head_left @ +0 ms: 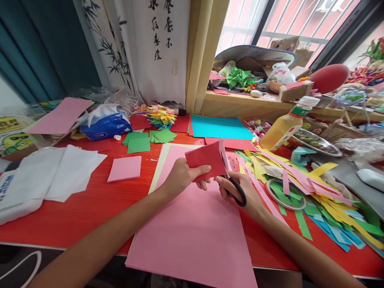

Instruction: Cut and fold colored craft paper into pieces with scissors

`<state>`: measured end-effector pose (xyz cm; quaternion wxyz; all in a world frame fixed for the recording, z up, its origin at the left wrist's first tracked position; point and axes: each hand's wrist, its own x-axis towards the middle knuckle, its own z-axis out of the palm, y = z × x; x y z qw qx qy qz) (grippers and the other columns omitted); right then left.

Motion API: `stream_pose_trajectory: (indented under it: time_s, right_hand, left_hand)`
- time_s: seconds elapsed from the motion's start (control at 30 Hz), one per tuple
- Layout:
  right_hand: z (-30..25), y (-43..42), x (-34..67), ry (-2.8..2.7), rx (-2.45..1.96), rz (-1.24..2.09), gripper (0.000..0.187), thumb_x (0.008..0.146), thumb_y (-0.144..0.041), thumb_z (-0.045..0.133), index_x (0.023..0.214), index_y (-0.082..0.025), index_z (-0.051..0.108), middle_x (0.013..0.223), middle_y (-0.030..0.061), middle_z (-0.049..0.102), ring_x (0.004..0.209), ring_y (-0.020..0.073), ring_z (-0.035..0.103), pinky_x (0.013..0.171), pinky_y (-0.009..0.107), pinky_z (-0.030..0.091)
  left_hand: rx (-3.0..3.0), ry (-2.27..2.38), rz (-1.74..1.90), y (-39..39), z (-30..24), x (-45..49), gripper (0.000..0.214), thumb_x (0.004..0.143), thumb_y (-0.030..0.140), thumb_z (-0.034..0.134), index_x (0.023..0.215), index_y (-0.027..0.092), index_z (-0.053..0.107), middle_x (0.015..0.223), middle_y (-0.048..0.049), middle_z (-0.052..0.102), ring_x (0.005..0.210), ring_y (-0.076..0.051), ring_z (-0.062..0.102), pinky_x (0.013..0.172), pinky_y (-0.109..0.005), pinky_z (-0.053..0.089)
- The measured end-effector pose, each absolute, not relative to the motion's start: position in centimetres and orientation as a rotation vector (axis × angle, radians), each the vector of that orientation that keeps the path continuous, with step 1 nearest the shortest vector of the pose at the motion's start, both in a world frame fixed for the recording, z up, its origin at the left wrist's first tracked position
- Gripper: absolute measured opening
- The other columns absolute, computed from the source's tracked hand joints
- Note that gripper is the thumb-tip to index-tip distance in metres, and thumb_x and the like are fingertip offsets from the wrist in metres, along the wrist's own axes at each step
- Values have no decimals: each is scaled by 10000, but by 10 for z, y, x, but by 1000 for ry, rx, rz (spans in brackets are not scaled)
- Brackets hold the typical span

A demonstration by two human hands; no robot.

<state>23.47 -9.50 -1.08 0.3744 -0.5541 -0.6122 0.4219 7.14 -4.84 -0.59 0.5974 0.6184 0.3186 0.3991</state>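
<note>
My left hand [183, 176] is closed on a folded red paper piece [205, 159], thumb on top, held above a large pink sheet [192, 232]. My right hand [240, 190] grips black-handled scissors [234, 186], whose blades run up along the red paper's right edge. Both hands hover over the red table [90, 208] near its front middle.
A pile of coloured paper strips [318, 192] and a tape ring [285, 194] lie right of my right hand. A small pink square [125, 168], green squares [141, 141], white sheets [60, 172], a tissue pack [106, 126], a blue sheet [220, 127] and a bottle [285, 128] stand farther back.
</note>
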Motion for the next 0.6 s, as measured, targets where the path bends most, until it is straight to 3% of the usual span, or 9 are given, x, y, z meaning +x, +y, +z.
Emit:
stream_pose_trajectory:
  time_s: [0.6]
  right_hand:
    - [-10, -94, 236, -1548, -1457, 1097, 405, 749, -484, 562, 543, -195, 366, 418, -45, 441, 374, 77, 377, 390, 222, 283]
  left_hand:
    - [1433, 760, 918, -47, -11, 72, 253, 750, 318, 562, 658, 90, 621, 567, -44, 623, 429, -126, 578, 480, -249, 478]
